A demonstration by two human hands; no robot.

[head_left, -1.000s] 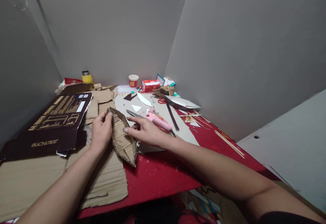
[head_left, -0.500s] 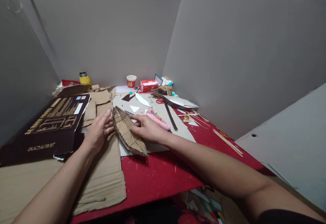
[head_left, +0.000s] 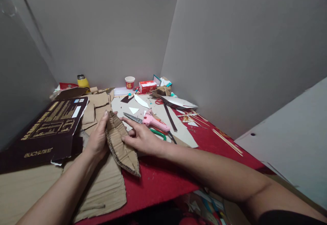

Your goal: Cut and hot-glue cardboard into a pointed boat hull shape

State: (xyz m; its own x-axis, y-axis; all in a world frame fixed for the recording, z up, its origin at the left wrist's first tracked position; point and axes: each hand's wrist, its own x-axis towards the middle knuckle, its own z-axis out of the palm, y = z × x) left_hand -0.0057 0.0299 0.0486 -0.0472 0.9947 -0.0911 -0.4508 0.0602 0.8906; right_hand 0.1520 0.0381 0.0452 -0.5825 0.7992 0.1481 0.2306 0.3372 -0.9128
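Observation:
A boat-shaped piece of corrugated cardboard [head_left: 122, 143], pointed at its near end, is held between my two hands above the table's front part. My left hand [head_left: 98, 138] grips its left edge, thumb at the far end and fingers underneath, partly hidden. My right hand [head_left: 141, 138] holds the right edge, with the thumb on the upper face and the index finger stretched along the far side. Just beyond my right hand lie a pink glue gun [head_left: 155, 122] and green-handled scissors [head_left: 159, 134].
A dark printed box [head_left: 51, 126] and flat cardboard sheets [head_left: 104, 191] cover the left side. Toward the back stand a yellow bottle [head_left: 83, 81], a paper cup [head_left: 129, 83] and a red box [head_left: 147, 86]. Thin wooden sticks [head_left: 227, 141] lie on the red cloth at right.
Both hands have brought the cardboard piece nearer and slightly left, turning it more upright. More of the glue gun and the scissors now shows past my right hand.

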